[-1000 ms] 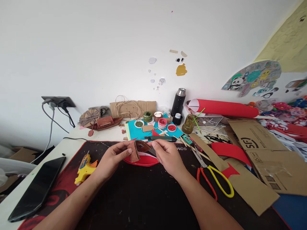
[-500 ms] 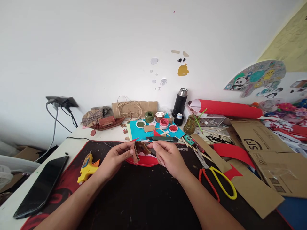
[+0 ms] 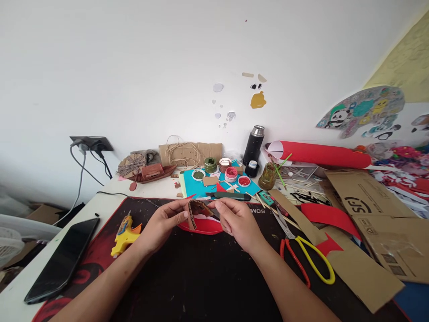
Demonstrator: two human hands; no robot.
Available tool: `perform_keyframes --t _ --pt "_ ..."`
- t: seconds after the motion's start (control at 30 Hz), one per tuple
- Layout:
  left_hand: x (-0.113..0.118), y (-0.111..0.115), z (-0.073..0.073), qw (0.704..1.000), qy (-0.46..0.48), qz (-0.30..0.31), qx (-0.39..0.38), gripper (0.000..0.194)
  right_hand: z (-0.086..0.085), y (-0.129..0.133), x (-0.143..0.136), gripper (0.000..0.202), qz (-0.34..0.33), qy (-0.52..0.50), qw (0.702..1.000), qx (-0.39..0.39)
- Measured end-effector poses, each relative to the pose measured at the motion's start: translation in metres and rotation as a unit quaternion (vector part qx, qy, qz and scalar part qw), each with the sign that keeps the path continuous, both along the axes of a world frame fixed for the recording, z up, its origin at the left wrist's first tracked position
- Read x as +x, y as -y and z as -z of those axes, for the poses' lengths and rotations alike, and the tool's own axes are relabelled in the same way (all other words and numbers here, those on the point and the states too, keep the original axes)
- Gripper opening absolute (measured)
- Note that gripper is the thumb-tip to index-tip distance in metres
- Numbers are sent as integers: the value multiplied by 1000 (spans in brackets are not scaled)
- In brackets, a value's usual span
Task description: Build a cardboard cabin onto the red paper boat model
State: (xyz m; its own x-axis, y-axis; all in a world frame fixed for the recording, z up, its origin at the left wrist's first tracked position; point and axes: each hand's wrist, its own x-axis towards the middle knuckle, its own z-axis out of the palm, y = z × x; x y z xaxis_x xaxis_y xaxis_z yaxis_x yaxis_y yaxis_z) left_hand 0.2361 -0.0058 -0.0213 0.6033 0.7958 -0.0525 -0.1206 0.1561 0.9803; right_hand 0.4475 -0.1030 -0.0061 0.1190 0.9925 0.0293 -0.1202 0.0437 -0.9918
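My left hand [image 3: 166,225] pinches a small folded piece of brown corrugated cardboard [image 3: 198,208] between thumb and fingers. The piece is bent like a little roof, its ridged cut edge towards me. At its right edge, the thumb and forefinger of my right hand [image 3: 237,220] are pressed together on the cardboard, the other fingers curled. A narrow dark shape below those fingertips is too small to make out. Just behind and under the cardboard lies a red and white shape [image 3: 200,227] on the black mat [image 3: 201,277], partly hidden by my hands.
On the left are a yellow glue gun [image 3: 124,237] and a phone [image 3: 62,261]. Scissors [image 3: 303,250] and cardboard sheets [image 3: 372,277] lie on the right. Behind are paint pots [image 3: 231,173], a craft knife [image 3: 232,196], a brown model boat [image 3: 154,173] and a black flask [image 3: 254,145].
The folded cardboard has tilted slightly, showing less of its inside. Both hands keep their grip in nearly the same place. The whole view has shifted a little.
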Motion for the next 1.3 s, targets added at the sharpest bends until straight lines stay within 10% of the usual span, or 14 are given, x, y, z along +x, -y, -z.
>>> perform_keyframes --t 1.3 --pt "-3 -4 8 1000 6 2 7 49 3 -1 0 47 -9 -10 1000 3"
